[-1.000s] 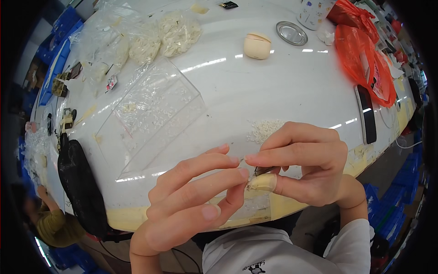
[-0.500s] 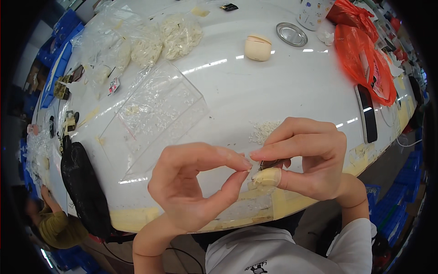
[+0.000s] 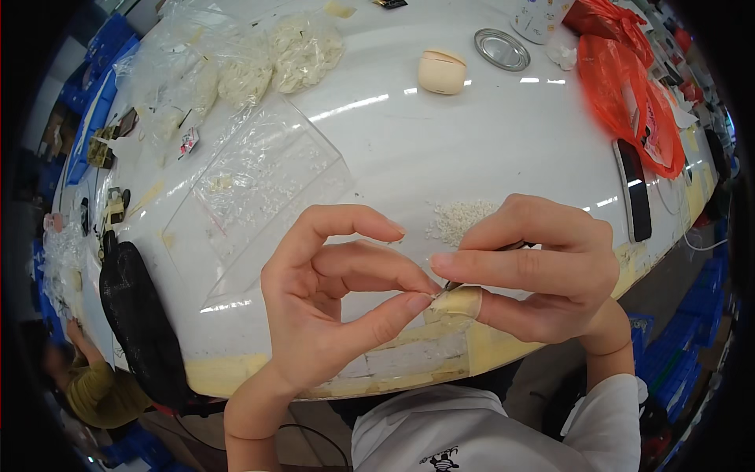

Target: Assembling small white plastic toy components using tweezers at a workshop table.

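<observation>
My left hand [image 3: 330,291] pinches between thumb and middle finger, with the forefinger lifted clear. A tiny pale piece seems to sit in the pinch, too small to make out. My right hand [image 3: 543,271] grips a slim dark metal tool [image 3: 515,246], mostly hidden by the fingers. Its tip meets the left fingertips beside my right thumb, which is wrapped in yellowish tape [image 3: 458,302]. Just beyond the right fingers lies a heap of small white bits [image 3: 456,222] on the white table [image 3: 393,173].
A clear flat tray [image 3: 259,189] with scattered white bits lies left of centre, before plastic bags of pale pieces [image 3: 307,51]. A black pouch [image 3: 141,315] sits left. Further off are a cream case [image 3: 441,72], metal lid [image 3: 502,49], red bag [image 3: 621,102] and phone [image 3: 633,193]. Another person's sleeve [image 3: 102,393] shows left.
My left forefinger has risen off the pinch, and the middle finger now meets the thumb. Both hands have come closer together, with the tool's tip now at the left fingertips.
</observation>
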### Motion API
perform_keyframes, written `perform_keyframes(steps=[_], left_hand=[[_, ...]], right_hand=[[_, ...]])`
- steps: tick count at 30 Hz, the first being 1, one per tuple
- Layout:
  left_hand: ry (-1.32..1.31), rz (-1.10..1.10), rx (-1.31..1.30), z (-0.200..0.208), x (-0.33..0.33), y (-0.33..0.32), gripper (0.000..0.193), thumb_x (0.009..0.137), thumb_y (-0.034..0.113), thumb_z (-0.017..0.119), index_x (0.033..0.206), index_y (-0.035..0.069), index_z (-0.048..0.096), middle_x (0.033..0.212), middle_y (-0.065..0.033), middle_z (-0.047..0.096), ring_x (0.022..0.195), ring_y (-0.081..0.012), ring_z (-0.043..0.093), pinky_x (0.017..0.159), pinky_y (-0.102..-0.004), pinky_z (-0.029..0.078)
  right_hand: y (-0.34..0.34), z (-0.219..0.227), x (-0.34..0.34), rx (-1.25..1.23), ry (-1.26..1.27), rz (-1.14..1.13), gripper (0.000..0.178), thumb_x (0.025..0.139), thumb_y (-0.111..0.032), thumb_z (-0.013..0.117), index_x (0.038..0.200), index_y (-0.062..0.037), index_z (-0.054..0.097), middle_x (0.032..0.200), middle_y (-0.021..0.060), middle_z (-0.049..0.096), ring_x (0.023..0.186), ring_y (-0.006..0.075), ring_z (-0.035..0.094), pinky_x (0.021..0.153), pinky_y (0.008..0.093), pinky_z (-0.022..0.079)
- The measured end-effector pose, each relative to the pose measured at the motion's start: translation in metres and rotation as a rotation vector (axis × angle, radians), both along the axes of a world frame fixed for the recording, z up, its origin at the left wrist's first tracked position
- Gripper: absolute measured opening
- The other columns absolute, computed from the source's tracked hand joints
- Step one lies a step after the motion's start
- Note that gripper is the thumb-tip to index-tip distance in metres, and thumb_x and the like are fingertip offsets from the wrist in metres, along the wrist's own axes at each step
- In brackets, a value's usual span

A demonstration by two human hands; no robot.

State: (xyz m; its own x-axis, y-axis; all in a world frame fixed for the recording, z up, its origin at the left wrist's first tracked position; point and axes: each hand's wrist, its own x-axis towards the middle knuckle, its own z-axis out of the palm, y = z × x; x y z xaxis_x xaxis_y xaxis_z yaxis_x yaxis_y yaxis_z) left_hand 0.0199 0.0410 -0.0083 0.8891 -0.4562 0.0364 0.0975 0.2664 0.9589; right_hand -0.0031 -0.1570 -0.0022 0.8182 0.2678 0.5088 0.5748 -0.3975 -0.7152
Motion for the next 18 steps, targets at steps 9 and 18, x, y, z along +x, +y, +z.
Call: perform_keyframes(steps=[9, 18], left_hand=[[-0.05, 0.049, 0.107, -0.003, -0.001, -0.006, 0.054, 0.061, -0.01, 0.072, 0.106, 0.002, 0.046, 0.069, -0.0107, 0.067, 0.065, -0.0159, 0.064, 0.066, -0.0224, 0.051], [0.06, -0.048, -0.043, -0.011, 0.002, -0.001, 0.051, 0.067, -0.013, 0.071, 0.111, -0.001, 0.046, 0.074, -0.013, 0.068, 0.07, -0.017, 0.067, 0.071, -0.0239, 0.055]], right_hand=[[-0.004, -0.01, 0.002, -0.036, -0.1, 0.023, 0.024, 0.063, -0.008, 0.074, 0.087, -0.0069, 0.075, 0.074, 0.0031, 0.064, 0.057, 0.0101, 0.049, 0.05, 0.0202, 0.041], [-0.003, -0.009, 0.0, -0.048, -0.089, 0.018, 0.022, 0.064, -0.01, 0.073, 0.086, -0.0071, 0.075, 0.073, 0.003, 0.064, 0.057, 0.0101, 0.049, 0.051, 0.0206, 0.041]])
